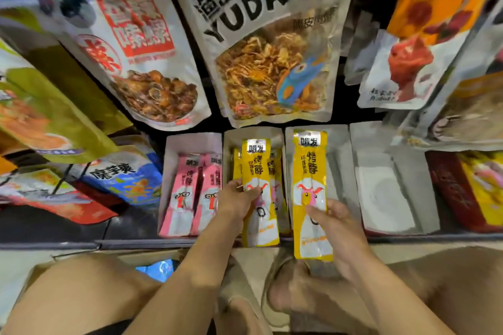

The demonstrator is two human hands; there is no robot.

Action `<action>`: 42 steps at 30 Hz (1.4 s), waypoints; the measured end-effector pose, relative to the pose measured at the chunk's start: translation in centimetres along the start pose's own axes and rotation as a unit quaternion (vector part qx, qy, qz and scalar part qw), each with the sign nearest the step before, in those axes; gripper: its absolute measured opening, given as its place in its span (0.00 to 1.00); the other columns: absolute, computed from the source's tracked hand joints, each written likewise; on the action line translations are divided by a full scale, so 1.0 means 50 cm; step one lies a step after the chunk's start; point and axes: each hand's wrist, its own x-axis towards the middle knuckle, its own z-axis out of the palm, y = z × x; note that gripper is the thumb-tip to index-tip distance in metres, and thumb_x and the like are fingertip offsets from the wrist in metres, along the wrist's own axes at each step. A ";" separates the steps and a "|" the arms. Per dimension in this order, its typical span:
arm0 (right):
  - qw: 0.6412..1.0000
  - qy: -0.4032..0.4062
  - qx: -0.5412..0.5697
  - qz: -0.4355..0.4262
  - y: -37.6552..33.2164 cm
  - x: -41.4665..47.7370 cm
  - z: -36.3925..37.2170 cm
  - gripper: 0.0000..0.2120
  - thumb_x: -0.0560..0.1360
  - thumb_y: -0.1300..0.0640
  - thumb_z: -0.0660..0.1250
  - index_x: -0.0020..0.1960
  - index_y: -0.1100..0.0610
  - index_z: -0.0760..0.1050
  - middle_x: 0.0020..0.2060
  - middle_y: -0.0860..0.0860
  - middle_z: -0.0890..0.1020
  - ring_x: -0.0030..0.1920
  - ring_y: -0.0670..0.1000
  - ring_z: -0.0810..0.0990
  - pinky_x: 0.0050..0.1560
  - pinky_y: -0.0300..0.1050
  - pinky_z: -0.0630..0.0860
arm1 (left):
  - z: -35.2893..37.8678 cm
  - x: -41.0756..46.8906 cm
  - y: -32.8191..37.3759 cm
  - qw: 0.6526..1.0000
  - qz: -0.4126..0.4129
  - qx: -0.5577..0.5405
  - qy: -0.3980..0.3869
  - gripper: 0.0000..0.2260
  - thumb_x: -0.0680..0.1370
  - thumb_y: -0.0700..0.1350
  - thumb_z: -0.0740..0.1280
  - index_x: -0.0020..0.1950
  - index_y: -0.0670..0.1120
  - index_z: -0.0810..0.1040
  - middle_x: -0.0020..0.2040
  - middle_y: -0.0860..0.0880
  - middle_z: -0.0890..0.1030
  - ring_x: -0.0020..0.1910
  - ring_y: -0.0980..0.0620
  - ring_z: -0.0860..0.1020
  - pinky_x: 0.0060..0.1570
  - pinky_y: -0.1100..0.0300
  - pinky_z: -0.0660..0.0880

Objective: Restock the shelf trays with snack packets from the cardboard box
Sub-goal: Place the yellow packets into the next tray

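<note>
My left hand (pixel 236 200) pinches a long yellow snack packet (pixel 258 171) standing in the second shelf tray (pixel 228 144), which holds more yellow packets behind it. A second yellow packet (pixel 310 168) is gripped low down by my right hand (pixel 333 221), over the third tray (pixel 340 149). The tray at the left (pixel 174 149) holds pink packets (pixel 196 190). A corner of the cardboard box (pixel 35 272) shows at the lower left by my knee.
Large snack bags hang above, one marked YUDAO (pixel 272 43). A further tray (pixel 386 190) with white contents sits at the right, beside a red and yellow pack (pixel 473 187). The dark shelf edge (pixel 54 242) runs across. My knees and sandalled feet (pixel 275 299) fill the bottom.
</note>
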 end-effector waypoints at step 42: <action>0.990 -0.020 -0.135 0.028 0.080 0.141 0.274 0.14 0.76 0.54 0.73 0.59 0.57 0.81 0.53 0.51 0.83 0.50 0.49 0.81 0.47 0.42 0.75 | -0.137 0.080 -0.089 0.979 0.033 0.185 0.082 0.13 0.80 0.48 0.67 0.62 0.45 0.83 0.59 0.46 0.84 0.59 0.46 0.80 0.62 0.58 0.73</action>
